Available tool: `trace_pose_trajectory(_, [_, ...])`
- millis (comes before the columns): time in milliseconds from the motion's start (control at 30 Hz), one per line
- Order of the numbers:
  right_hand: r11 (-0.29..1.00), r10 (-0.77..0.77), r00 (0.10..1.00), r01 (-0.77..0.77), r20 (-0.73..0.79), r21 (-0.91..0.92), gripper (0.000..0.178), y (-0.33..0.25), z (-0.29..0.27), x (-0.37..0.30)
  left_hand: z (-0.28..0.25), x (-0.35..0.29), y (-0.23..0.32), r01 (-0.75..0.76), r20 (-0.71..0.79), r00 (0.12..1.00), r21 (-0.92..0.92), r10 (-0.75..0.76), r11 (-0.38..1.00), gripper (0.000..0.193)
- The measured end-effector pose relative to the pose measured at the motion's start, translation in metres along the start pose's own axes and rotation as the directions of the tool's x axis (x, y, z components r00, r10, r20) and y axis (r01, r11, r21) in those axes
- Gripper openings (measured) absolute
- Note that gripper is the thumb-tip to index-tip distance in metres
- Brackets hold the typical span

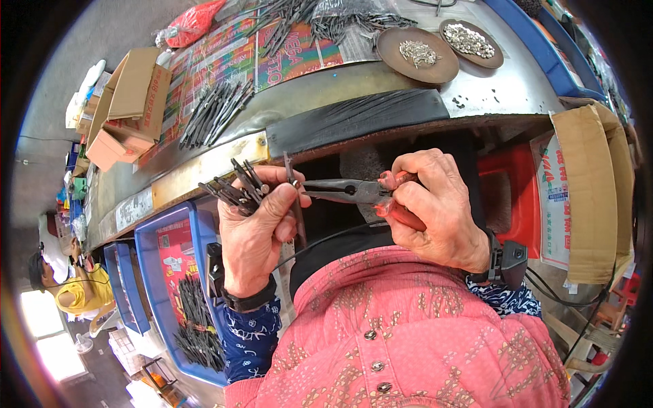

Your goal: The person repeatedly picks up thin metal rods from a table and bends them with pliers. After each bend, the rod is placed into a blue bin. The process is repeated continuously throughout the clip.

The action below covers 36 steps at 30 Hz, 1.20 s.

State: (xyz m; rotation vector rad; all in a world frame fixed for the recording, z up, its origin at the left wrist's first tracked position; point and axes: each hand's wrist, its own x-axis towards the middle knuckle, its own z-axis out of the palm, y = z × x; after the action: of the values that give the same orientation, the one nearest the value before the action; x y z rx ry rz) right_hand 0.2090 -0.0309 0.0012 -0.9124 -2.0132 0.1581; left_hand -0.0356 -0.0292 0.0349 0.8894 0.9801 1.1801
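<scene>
Black strips (241, 187) are bristling from a person's left hand (255, 231), on the nine o'clock side of the view's centre; the hand is gripping the bunch while its thumb and fingers are pinching a single strip (288, 168) on the side toward three o'clock. The right hand (439, 207) is clasping the red handles of pliers (347, 190) pointing toward nine o'clock — their jaws are standing slightly apart, tips close beside that strip, and whether they are biting on anything cannot be told.

At eight o'clock, a blue tray (153, 279) is holding more strips; farther out, a co-worker (88, 292) is wearing yellow. On the table (503, 95), a pile (218, 112) of strips is lying at ten o'clock, a box (132, 102) standing beyond it. Two brown dishes (435, 71) are holding small shiny pieces (418, 53) at one o'clock — a red bag (194, 26) is lying at eleven.
</scene>
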Motion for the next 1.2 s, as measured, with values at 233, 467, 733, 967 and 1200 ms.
trace_pose_trajectory(233, [0.993, -0.058, 0.997, 0.063, 0.054, -0.103, 0.025, -0.007, -0.003, -0.002, -0.004, -0.014, -0.005, 0.091, 0.089, 0.993, -0.197, -0.075, 0.976, 0.016])
trace_pose_trajectory(467, [0.989, -0.051, 0.994, 0.063, 0.092, -0.131, 0.024, -0.007, -0.005, -0.004, -0.010, -0.017, -0.008, 0.139, 0.122, 0.987, -0.278, -0.109, 0.951, 0.015])
trace_pose_trajectory(733, [0.996, -0.058, 0.996, 0.062, 0.068, -0.056, 0.015, -0.005, -0.003, -0.007, -0.009, -0.019, -0.008, 0.160, 0.117, 0.983, -0.179, -0.141, 0.971, 0.014])
trace_pose_trajectory(967, [0.996, -0.062, 0.996, 0.066, 0.064, -0.054, 0.015, 0.001, 0.000, -0.007, -0.009, -0.016, -0.012, 0.125, 0.098, 0.990, -0.237, -0.104, 0.964, 0.013])
trace_pose_trajectory(1200, [0.996, -0.056, 0.997, 0.059, 0.048, -0.063, 0.020, -0.001, 0.002, -0.005, -0.009, -0.016, -0.009, 0.153, 0.076, 0.987, -0.191, -0.141, 0.970, 0.014])
